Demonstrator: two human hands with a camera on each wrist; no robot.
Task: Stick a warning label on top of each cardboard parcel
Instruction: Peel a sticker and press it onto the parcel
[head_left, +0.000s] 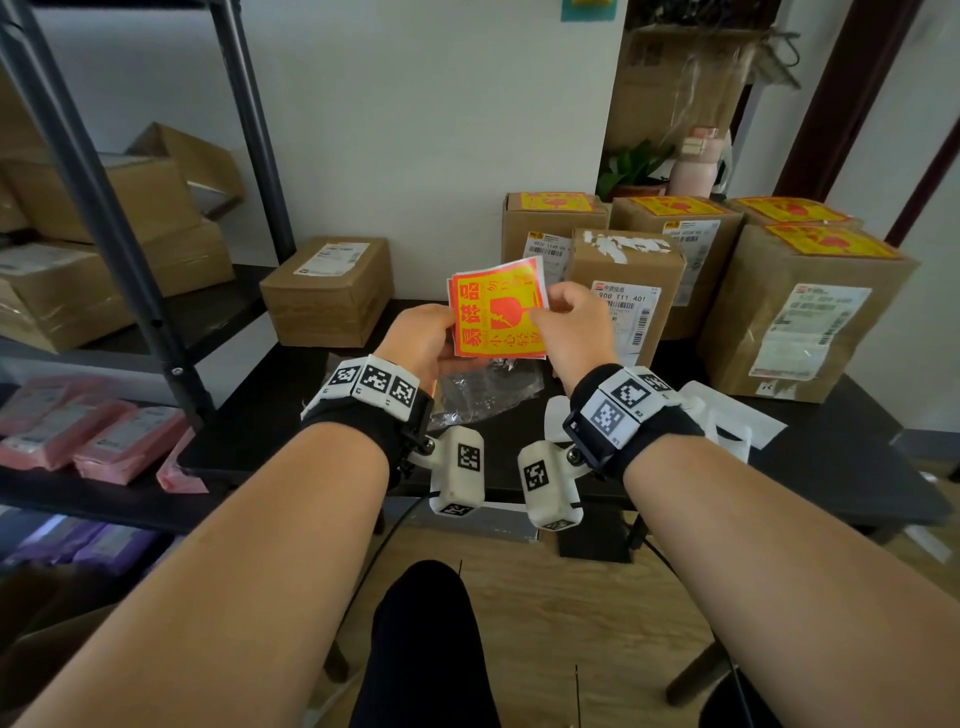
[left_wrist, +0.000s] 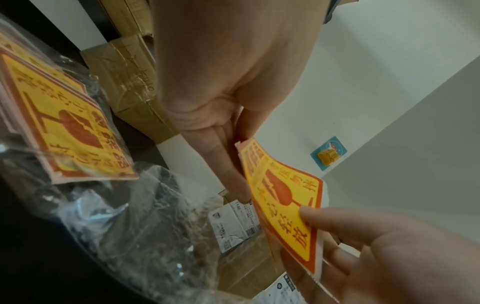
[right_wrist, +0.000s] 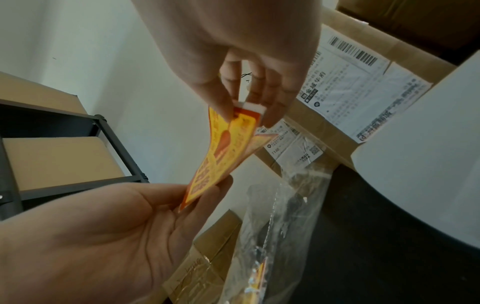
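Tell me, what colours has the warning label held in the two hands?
The warning label is yellow with an orange-red border and print; the head view shows it best.

Six parcels (head_left: 623, 291) on the table (head_left: 831, 457), four already labelled

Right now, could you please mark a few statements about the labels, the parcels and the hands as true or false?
1. Both hands hold the warning label. True: the left hand grips its left edge and the right hand pinches its right edge.
2. Every parcel on the table already has a label on top. False: the small parcel on the left has only a shipping label.
3. A plastic bag lies below the hands. True.
4. The pink packages sit on the table. False: they lie on the shelf.
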